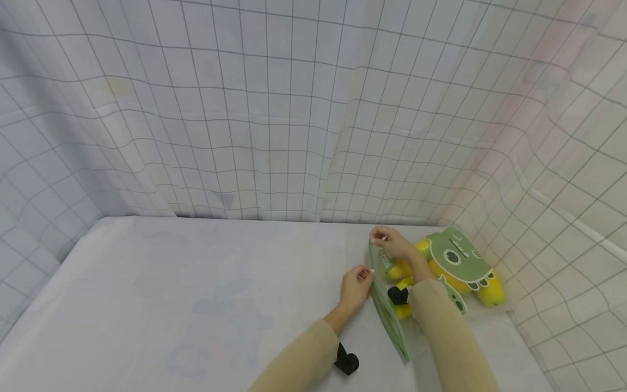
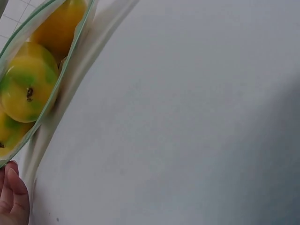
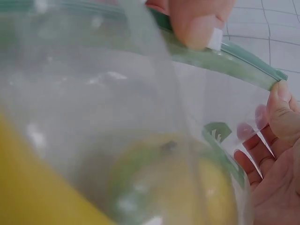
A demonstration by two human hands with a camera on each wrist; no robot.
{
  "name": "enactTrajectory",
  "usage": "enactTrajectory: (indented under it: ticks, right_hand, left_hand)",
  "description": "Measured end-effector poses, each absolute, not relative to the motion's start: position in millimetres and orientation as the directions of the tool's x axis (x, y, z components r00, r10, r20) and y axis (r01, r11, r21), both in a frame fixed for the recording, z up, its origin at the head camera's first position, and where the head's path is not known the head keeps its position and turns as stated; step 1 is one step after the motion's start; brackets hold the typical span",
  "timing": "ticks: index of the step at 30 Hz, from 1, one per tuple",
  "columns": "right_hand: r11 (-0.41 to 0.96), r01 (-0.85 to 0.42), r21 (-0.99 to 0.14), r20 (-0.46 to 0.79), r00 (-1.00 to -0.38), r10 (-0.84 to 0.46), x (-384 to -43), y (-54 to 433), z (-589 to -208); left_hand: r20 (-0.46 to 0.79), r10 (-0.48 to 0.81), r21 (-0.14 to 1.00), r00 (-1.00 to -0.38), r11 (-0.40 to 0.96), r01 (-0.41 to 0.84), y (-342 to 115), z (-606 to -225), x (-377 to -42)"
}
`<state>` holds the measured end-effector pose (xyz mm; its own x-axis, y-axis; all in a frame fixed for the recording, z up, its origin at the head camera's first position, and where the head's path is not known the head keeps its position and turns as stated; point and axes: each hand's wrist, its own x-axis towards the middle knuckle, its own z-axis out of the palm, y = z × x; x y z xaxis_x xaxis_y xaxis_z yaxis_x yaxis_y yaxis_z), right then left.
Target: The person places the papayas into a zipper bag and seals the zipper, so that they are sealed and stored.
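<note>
A clear slider zip bag (image 1: 460, 256) with a green cartoon print lies at the right of the table, holding several yellow-green fruits (image 2: 28, 89) that look like mangoes. Its green zip edge (image 1: 387, 318) runs toward me, and the near stretch of the mouth gapes in the left wrist view. My left hand (image 1: 356, 288) pinches the white slider (image 3: 215, 39) partway along the zip. At the zip's far end, my right hand (image 1: 394, 245) grips the bag's corner between thumb and fingers, seen palm-side in the right wrist view.
A white cloth covers the table (image 1: 206, 294). White grid-patterned curtains (image 1: 274, 136) hang behind it and on both sides; the bag lies close to the right one. A black heart-shaped piece (image 1: 346, 362) sits at my left wrist.
</note>
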<state>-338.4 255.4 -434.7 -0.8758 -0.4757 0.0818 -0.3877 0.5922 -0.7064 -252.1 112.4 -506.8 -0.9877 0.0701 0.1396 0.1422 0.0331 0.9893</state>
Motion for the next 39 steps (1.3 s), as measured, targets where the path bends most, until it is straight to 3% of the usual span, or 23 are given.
enactTrajectory:
  ticks: [13, 27, 39]
  right_hand:
    - [0.572, -0.378, -0.728, 0.073, -0.872, -0.483, -322.9, 246.9, -407.9]
    - [0.567, -0.401, -0.720, 0.079, -0.859, -0.506, -325.5, 248.7, -404.7]
    - [0.557, -0.415, -0.719, 0.099, -0.855, -0.508, -341.9, 259.5, -416.9]
  left_hand:
    - [0.123, 0.177, 0.991, -0.976, -0.082, 0.110, 102.3, -476.4, -206.3]
    - [0.150, 0.236, 0.986, -0.960, -0.113, 0.126, 101.1, -481.5, -187.1]
    - [0.066, 0.278, 0.992, -0.958, -0.123, 0.033, 108.7, -509.4, -179.4]
